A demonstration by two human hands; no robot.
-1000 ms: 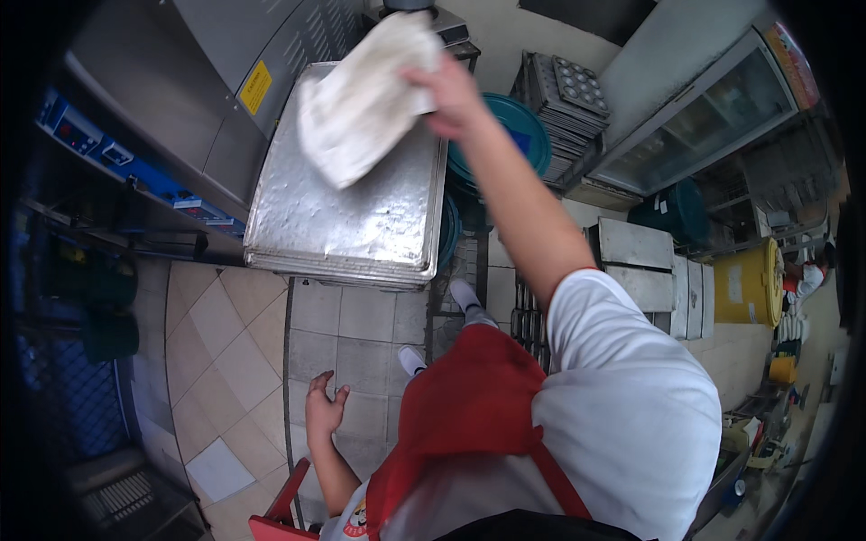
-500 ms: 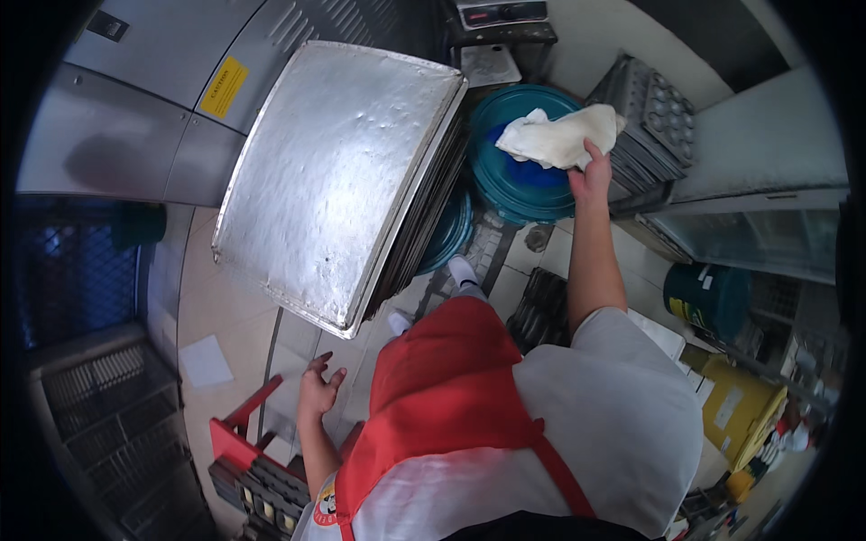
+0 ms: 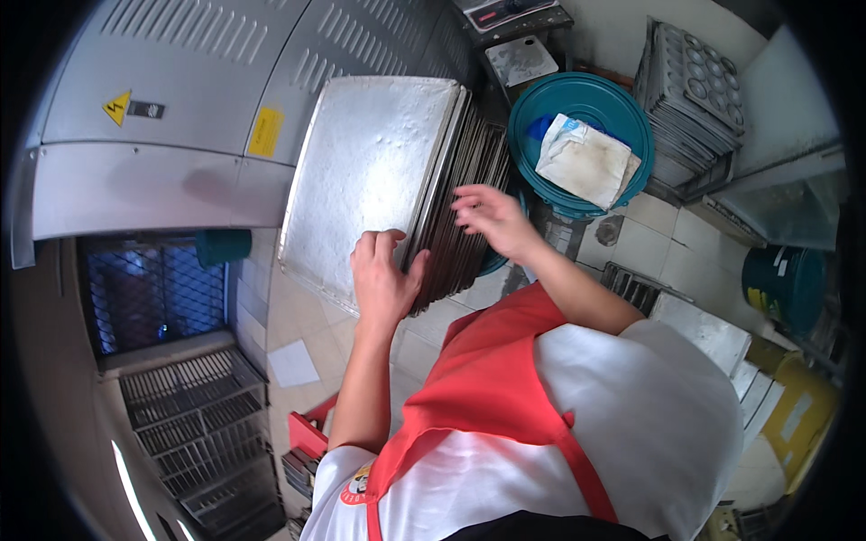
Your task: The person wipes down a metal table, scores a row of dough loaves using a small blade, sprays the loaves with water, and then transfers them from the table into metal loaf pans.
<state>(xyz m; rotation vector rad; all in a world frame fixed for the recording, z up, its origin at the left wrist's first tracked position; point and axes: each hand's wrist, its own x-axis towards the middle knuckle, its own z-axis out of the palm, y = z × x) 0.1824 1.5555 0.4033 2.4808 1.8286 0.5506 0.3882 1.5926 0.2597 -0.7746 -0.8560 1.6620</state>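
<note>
A tall stack of metal baking trays stands in front of me, its topmost baking tray silvery, dented and rimmed. Over that tray's near right part is my left hand, fingers bent and thumb apart by the rim; whether it presses on the metal I cannot tell. My right hand, slightly blurred, hovers by the layered edges of the stack with its fingers apart and nothing held. A stained white cloth lies folded on a teal round tub, beyond my right hand.
Grey metal cabinets rise behind the trays. Muffin pans are piled at the far right. A scale sits at the back. On the left stands a slatted rack; a red stool is close below my left arm.
My right hand has let go of the white cloth on the tub and come left to the tray stack. My left hand has risen from below onto the top tray. The view has shifted.
</note>
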